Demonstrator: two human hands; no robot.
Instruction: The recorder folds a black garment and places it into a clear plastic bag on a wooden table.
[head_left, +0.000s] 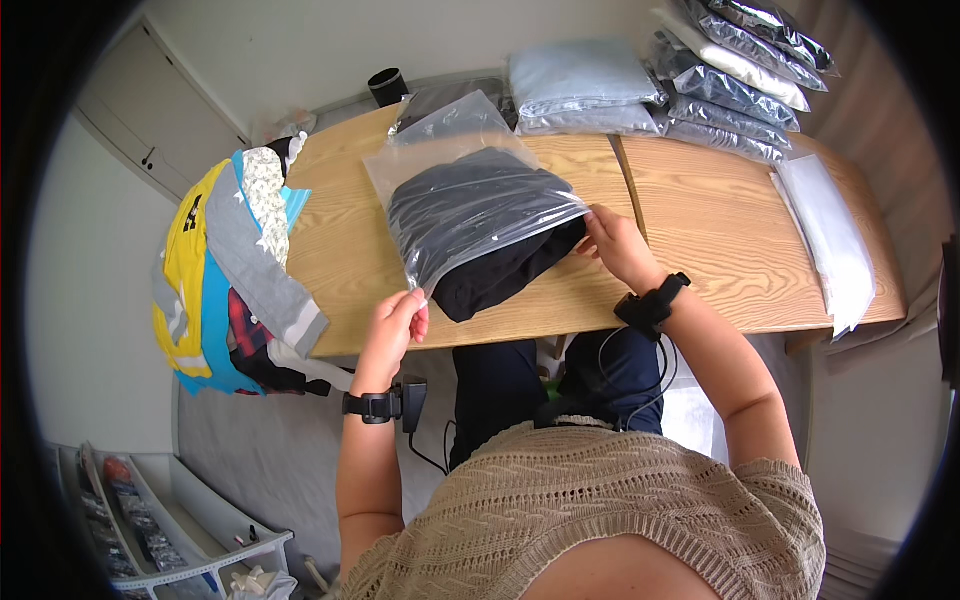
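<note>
A folded black garment (495, 277) lies mostly inside a clear plastic bag (480, 202) on the wooden table. Its near end sticks out of the bag's mouth, which faces me. My left hand (394, 330) pinches the left corner of that mouth between thumb and fingers, by the table's front edge. At the opposite corner, my right hand (619, 244) grips the bag's rim beside the black fabric. The far end of the bag lies flat beyond the garment.
Loose clothes (225, 270) are heaped over the table's left end. Bagged garments are stacked (727, 82) at the back right, beside a bagged light-blue one (577, 79). Flat clear bags (829, 240) overhang the right front edge. A black cup-shaped container (388, 86) stands behind the table. Cables hang from both wrist straps.
</note>
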